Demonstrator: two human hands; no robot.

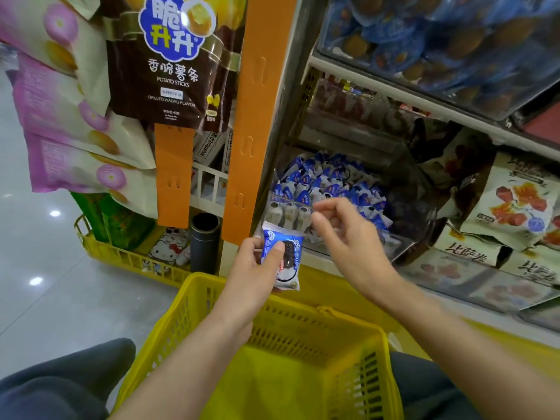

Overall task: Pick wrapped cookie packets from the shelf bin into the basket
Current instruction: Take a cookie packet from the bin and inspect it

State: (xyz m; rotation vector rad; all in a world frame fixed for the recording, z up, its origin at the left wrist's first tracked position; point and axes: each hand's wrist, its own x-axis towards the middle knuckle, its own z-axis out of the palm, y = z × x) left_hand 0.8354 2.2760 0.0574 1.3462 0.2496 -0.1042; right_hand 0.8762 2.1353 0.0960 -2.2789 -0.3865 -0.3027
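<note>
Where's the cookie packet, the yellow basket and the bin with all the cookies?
packet (289, 253): head view, on the cookie picture on its front.
basket (303, 306): head view, on its far rim.
bin (403, 237): head view, on its clear front wall.

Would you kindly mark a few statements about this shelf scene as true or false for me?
1. The left hand holds a blue-and-white cookie packet. True.
2. The right hand grips a second packet. False: it holds nothing, its fingers loosely curled in front of the clear shelf bin.
3. The held packet lies inside the yellow basket. False: it is in the hand, above the basket's far rim.
4. The bin holds many more blue-and-white packets. True.
</note>
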